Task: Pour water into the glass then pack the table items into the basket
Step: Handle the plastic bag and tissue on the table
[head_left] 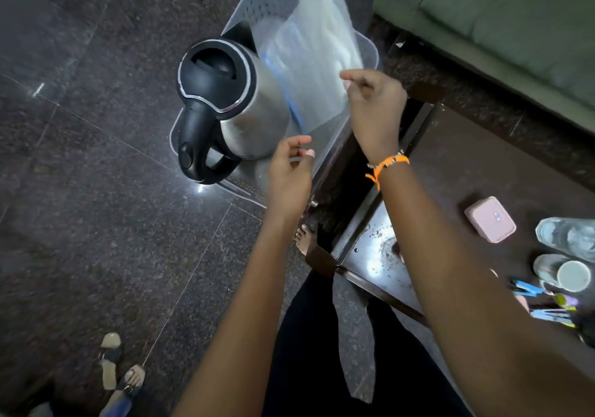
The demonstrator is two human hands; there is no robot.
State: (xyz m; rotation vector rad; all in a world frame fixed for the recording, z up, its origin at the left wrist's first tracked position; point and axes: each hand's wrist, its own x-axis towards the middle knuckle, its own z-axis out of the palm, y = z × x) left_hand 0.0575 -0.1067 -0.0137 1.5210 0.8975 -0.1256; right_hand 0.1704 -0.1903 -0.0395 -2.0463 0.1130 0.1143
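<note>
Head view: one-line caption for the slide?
Both hands, left hand and right hand, hover over a floor basket holding kettle and plastic bag.

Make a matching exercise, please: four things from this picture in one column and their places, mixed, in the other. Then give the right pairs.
Things:
1. kettle
2. pink box
3. plastic bag
4. sandals

Places:
A. on the dark table
B. on the floor, lower left
C. in the basket, left side
D. leaning in the basket, right of the kettle

Pairs: 1-C, 2-A, 3-D, 4-B
</note>
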